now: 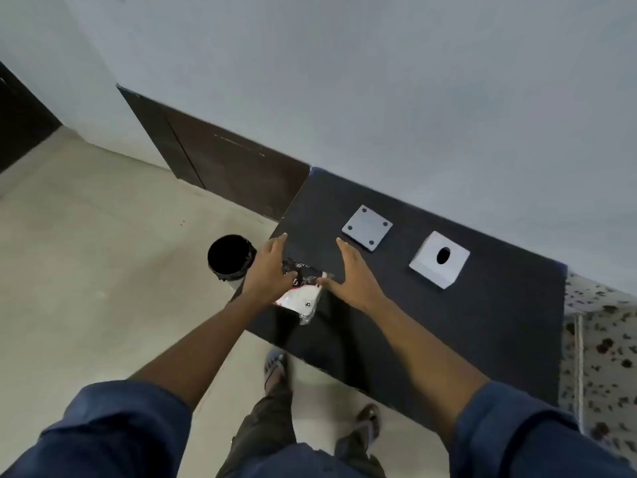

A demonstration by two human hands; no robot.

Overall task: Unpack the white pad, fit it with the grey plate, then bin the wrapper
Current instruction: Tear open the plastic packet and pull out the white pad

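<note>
Wrapper: one crinkled plastic packet (303, 291), black printed at its far end, white and glossy at its near end; its long axis runs away from the person, near the table's left edge.
Hands: two; left hand (267, 270) pinches the packet's left side, right hand (351, 274) touches its right edge with fingers spread flat.
Plate: one flat grey square (367, 228) with four corner holes, beyond the right hand.
Block: one white square block (439, 259) with one oval hole.
Table: one matte black top (482, 322).
Bin: one round black bin (231, 258) on the floor, left.
</note>
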